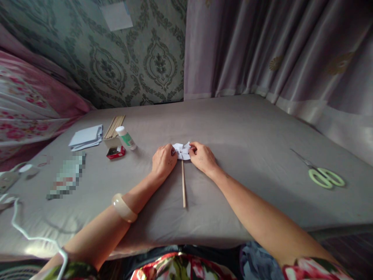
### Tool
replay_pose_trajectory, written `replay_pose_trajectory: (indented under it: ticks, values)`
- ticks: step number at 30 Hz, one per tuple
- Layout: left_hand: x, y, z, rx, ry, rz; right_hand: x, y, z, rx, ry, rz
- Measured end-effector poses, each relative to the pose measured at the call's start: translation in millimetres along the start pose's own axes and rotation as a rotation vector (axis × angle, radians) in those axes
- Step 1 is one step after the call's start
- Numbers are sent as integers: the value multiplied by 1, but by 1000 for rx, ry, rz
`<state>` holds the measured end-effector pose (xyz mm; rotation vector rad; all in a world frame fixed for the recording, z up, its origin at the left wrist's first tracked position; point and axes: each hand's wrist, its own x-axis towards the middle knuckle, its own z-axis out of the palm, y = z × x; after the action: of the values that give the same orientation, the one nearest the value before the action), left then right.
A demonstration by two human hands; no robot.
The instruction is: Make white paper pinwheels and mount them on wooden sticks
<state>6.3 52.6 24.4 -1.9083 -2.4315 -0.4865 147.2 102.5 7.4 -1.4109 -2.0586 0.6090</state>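
Observation:
A small white folded paper pinwheel lies on the grey sheet-covered surface, with a pin at its middle. A thin wooden stick runs from under it toward me. My left hand pinches the paper's left edge, fingers curled. My right hand pinches its right edge the same way. A pale bangle sits on my left wrist.
At the left lie a stack of white paper, several wooden sticks, a glue bottle, a small red box and a white cable. Green-handled scissors lie at the right. Curtains hang behind.

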Motion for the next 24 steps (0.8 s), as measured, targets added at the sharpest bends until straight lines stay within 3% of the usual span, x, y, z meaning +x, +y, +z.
replay_pose_trajectory:
  ticks: [5, 9, 15, 21, 24]
  values:
    - [-2, 1, 0, -15, 1, -7, 0, 3, -1, 61, 25, 15]
    - [-7, -4, -5, -97, 13, 11, -5, -1, -10, -2, 112, -107]
    - [9, -26, -12, -229, 191, 116, -17, -14, -14, -99, 65, -269]
    - [37, -27, 0, -275, -67, 161, -23, -14, -4, -192, 7, -282]
    - [41, -25, 6, -269, -123, 235, -22, -12, -1, -176, 17, -276]
